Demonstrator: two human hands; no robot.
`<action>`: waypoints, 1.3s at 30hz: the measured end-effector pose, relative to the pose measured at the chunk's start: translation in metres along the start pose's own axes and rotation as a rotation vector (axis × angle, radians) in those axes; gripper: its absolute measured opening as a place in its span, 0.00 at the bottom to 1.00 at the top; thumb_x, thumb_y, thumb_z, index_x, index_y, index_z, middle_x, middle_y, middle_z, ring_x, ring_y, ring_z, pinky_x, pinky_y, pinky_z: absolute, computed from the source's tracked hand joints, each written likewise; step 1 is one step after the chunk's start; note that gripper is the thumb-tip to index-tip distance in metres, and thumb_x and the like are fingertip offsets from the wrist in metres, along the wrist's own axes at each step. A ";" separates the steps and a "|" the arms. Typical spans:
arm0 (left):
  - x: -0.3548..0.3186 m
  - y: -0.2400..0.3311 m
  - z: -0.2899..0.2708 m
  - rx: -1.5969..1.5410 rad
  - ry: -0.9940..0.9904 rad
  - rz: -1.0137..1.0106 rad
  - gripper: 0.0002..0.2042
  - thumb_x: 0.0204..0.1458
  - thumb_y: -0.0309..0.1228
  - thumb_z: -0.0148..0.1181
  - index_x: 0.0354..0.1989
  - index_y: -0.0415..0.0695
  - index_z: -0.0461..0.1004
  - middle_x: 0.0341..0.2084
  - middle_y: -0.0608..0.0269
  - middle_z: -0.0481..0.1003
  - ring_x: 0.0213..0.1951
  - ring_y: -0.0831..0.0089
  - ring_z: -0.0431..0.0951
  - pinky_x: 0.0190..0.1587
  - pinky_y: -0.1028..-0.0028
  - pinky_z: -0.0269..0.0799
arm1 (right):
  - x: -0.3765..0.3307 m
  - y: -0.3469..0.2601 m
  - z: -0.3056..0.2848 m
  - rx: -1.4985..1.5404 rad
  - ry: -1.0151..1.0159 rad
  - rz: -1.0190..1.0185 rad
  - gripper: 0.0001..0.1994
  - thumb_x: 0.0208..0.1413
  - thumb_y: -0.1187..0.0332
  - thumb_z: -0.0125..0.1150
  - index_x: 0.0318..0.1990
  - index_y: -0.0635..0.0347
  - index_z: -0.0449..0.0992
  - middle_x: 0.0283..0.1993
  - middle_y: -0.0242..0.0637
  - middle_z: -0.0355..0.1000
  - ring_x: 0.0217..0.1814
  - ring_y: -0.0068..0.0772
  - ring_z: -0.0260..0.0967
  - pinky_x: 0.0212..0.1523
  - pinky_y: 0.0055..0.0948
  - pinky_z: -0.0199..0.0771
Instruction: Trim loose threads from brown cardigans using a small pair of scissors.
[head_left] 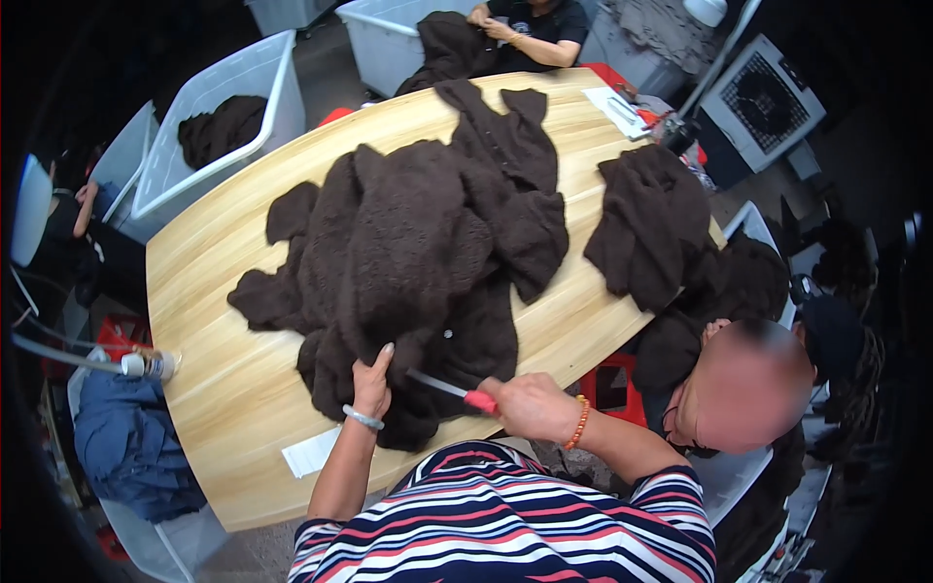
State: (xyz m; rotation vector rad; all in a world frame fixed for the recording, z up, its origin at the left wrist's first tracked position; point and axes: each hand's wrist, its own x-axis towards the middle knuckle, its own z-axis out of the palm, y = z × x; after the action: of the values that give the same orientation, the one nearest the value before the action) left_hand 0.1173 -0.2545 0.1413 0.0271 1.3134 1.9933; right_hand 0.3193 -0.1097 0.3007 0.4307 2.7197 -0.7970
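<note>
With the left hand (371,387) pressing flat, fingers spread, on the near edge of the dark brown fuzzy garment (408,262) and the right hand (530,406) clenched around a red-handled tool (455,391) just beside it, she seems mid-brushing, needing steady strokes next.

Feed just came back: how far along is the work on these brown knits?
Looks early. In hand: left hand pins the big pile of brown garments while right hand works a red-handled tool at its edge. Possibly done: a separate garment set aside. Left: most of the pile.
</note>
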 end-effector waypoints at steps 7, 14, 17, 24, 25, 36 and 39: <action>-0.006 -0.007 -0.004 -0.027 -0.035 -0.105 0.09 0.57 0.24 0.60 0.45 0.34 0.75 0.38 0.60 0.79 0.39 0.70 0.80 0.46 0.71 0.76 | 0.001 0.001 -0.002 0.027 -0.043 0.026 0.11 0.54 0.66 0.57 0.40 0.64 0.71 0.27 0.52 0.75 0.35 0.56 0.75 0.36 0.50 0.73; -0.010 -0.003 -0.009 0.235 0.013 0.168 0.15 0.55 0.28 0.63 0.48 0.33 0.73 0.38 0.58 0.79 0.37 0.68 0.80 0.45 0.71 0.75 | -0.002 0.010 0.007 0.071 -0.031 -0.034 0.11 0.55 0.65 0.57 0.39 0.64 0.71 0.30 0.52 0.76 0.35 0.56 0.75 0.36 0.49 0.73; -0.010 0.005 -0.030 0.830 0.118 0.327 0.27 0.52 0.32 0.66 0.56 0.29 0.65 0.47 0.46 0.74 0.49 0.55 0.75 0.55 0.63 0.68 | -0.002 0.012 0.003 0.089 -0.029 0.040 0.11 0.55 0.65 0.57 0.41 0.61 0.70 0.30 0.51 0.76 0.36 0.55 0.76 0.36 0.48 0.74; 0.063 0.046 -0.118 0.743 0.352 0.339 0.16 0.48 0.27 0.56 0.43 0.27 0.74 0.36 0.46 0.79 0.37 0.59 0.78 0.44 0.66 0.72 | -0.009 0.032 0.004 0.140 0.271 0.153 0.10 0.58 0.64 0.57 0.46 0.53 0.72 0.30 0.50 0.75 0.36 0.57 0.74 0.37 0.49 0.73; 0.065 0.052 -0.111 0.669 0.298 0.270 0.16 0.50 0.27 0.55 0.42 0.26 0.75 0.35 0.50 0.80 0.36 0.66 0.78 0.43 0.68 0.73 | -0.011 0.038 0.006 0.142 0.257 0.140 0.10 0.58 0.64 0.57 0.46 0.53 0.72 0.30 0.50 0.75 0.36 0.57 0.74 0.37 0.49 0.73; -0.001 0.071 -0.065 0.662 -0.072 0.006 0.23 0.50 0.34 0.66 0.51 0.33 0.71 0.42 0.53 0.78 0.45 0.68 0.78 0.49 0.69 0.74 | -0.007 0.043 0.005 0.142 0.253 0.154 0.13 0.56 0.65 0.59 0.48 0.55 0.71 0.29 0.53 0.74 0.36 0.60 0.73 0.38 0.49 0.73; -0.050 0.178 -0.028 0.327 -0.124 0.264 0.17 0.52 0.25 0.58 0.51 0.33 0.70 0.40 0.58 0.76 0.38 0.73 0.78 0.44 0.73 0.76 | -0.005 0.058 0.000 0.138 0.289 0.175 0.13 0.56 0.65 0.59 0.48 0.55 0.71 0.30 0.53 0.75 0.36 0.60 0.73 0.38 0.49 0.72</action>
State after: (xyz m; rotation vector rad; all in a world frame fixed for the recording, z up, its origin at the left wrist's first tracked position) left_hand 0.0430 -0.3426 0.2883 0.4932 1.6056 1.9292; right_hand 0.3445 -0.0641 0.2752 0.8631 2.8409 -0.9404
